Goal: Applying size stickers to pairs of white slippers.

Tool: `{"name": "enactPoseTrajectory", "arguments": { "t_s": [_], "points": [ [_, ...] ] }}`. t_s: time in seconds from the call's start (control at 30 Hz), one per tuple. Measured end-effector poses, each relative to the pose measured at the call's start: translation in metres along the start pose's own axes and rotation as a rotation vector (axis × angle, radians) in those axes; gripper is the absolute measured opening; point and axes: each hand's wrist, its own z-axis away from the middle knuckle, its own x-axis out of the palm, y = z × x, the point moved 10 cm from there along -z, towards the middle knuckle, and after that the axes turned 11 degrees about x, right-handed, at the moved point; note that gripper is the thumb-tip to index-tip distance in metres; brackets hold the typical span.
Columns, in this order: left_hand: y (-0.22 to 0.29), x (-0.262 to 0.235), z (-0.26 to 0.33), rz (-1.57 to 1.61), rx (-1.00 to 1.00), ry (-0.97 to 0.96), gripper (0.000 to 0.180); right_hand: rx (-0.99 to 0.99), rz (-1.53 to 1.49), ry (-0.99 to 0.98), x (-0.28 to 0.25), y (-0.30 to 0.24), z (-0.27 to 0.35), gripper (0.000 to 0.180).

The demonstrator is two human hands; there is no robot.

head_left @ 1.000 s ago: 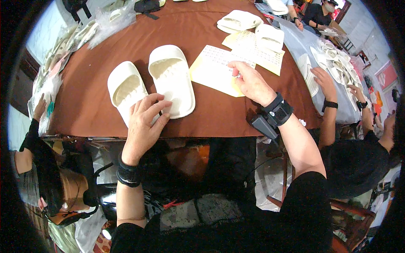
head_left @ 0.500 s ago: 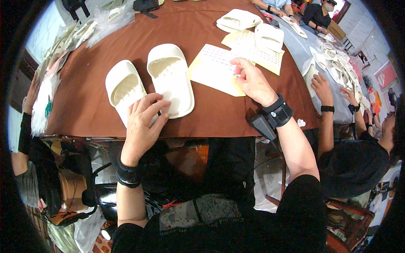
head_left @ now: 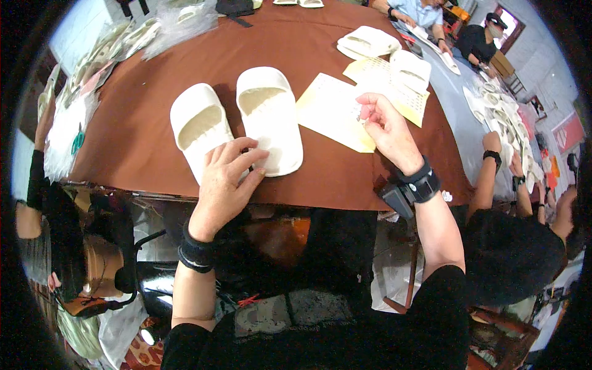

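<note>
On the brown tabletop (head_left: 139, 117), the left hand (head_left: 223, 176) lies over the heel of one white slipper (head_left: 198, 117), which extends toward eleven o'clock from it; a second slipper (head_left: 272, 139) lies at one o'clock. The left grip is loose, thumb and fingers narrowly parted. The right hand (head_left: 391, 135) is at the edge of a paper sheet (head_left: 330, 111), which lies toward ten o'clock; I cannot tell whether its narrow grip holds anything.

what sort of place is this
Probably a small workshop or packing room: two off-white slippers lie on a brown-covered table, more footwear is heaped on a grey-covered surface to the right, and several other people are gathered around.
</note>
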Motion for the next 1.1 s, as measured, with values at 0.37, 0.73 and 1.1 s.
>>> {"name": "enactPoseTrajectory", "arguments": {
  "t_s": [0.37, 0.73, 1.1],
  "points": [
    [0.005, -0.004, -0.001, -0.004, 0.068, 0.066, 0.021, -0.286, 0.098, -0.37, 0.098, -0.093, 0.0, 0.038],
    [0.004, -0.003, 0.0, -0.001, 0.084, 0.056, 0.025, -0.31, 0.275, -0.383, 0.144, -0.082, -0.027, 0.029],
    [0.006, -0.003, 0.0, -0.016, 0.085, 0.046, 0.025, -0.256, 0.252, -0.401, 0.149, -0.072, -0.035, 0.03]
  ]
}}
